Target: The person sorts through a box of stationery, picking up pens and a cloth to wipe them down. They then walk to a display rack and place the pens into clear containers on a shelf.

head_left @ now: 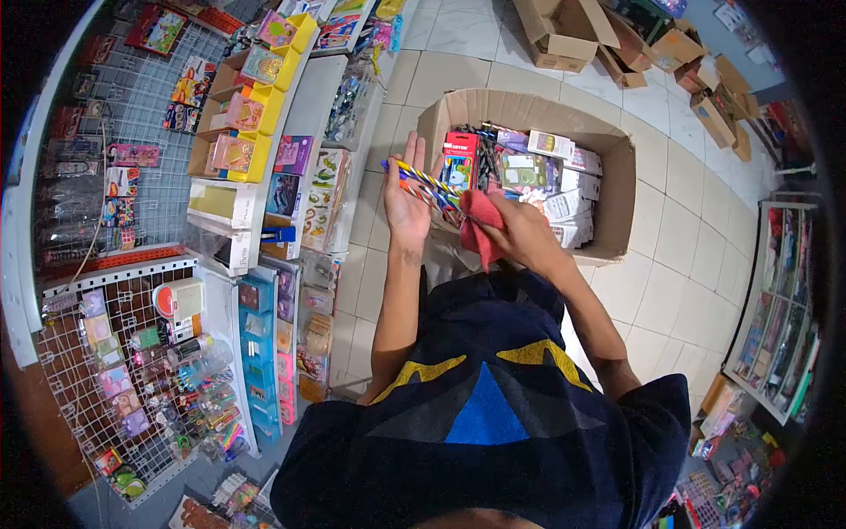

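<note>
My left hand (408, 212) is turned palm up, with its fingers stretched out. Across that palm lie several striped, twisted-pattern sticks that look like pencils (429, 182), in yellow, blue, orange and white. A red cloth (478, 220) is bunched in my right hand (527, 231), whose fingers are closed around it. The cloth touches the near ends of the pencils and covers part of them. Both hands are over the near left side of a large open cardboard box (621, 189). Inside the box, a red pack of colored pens or pencils (459, 159) stands near my left fingers.
White small boxes (564, 207) and other packaged goods fill the cardboard box. Shelves with yellow bins (286, 79) and a wire grid rack (115, 370) line the left. Open cartons (564, 40) sit on the tiled floor ahead; a display rack (775, 300) stands right.
</note>
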Demonstrator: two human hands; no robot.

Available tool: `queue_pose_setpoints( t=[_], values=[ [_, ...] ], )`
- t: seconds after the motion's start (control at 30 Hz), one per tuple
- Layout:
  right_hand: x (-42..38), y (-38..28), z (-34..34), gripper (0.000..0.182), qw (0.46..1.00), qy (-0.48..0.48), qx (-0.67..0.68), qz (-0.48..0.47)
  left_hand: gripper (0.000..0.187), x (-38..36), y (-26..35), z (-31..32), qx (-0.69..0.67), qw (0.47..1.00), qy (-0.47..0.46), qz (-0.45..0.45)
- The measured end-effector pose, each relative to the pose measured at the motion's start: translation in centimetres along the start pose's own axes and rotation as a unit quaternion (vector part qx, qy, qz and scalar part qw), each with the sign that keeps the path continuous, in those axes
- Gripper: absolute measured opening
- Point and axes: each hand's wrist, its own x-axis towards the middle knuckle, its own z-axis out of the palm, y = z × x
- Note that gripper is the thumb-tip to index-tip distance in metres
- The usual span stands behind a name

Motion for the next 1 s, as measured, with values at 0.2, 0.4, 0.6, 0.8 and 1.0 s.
queue_pose_setpoints(
  t=[0.2,0.4,0.6,0.8,1.0],
  values=[
    [1.1,-0.4,0.3,0.028,1.000,-0.015,-0.010,0.010,0.026,-0.4,-0.5,0.9,-0.009,1.000,-0.007,0.002],
    [1.2,0.3,1.7,0.036,1.000,0.023,-0.011,-0.007,0.020,-0.8,-0.4,1.0,-0.020,0.999,0.022,0.011],
    [1.6,-0.3,1.8,0.042,0.999,0.011,-0.028,0.044,0.017,-0.9,-0.7,0.8,-0.021,0.999,0.046,0.007],
    [1.8,0.4,2.3,0.041,1.000,0.019,-0.014,-0.002,0.018,-0.8,-0.7,0.5,-0.018,0.997,0.072,0.010],
    [1.8,0.5,2.0,0.040,1.000,0.004,-0.024,0.008,0.017,-0.8,-0.8,0.1,-0.019,0.997,0.079,0.008]
  ],
)
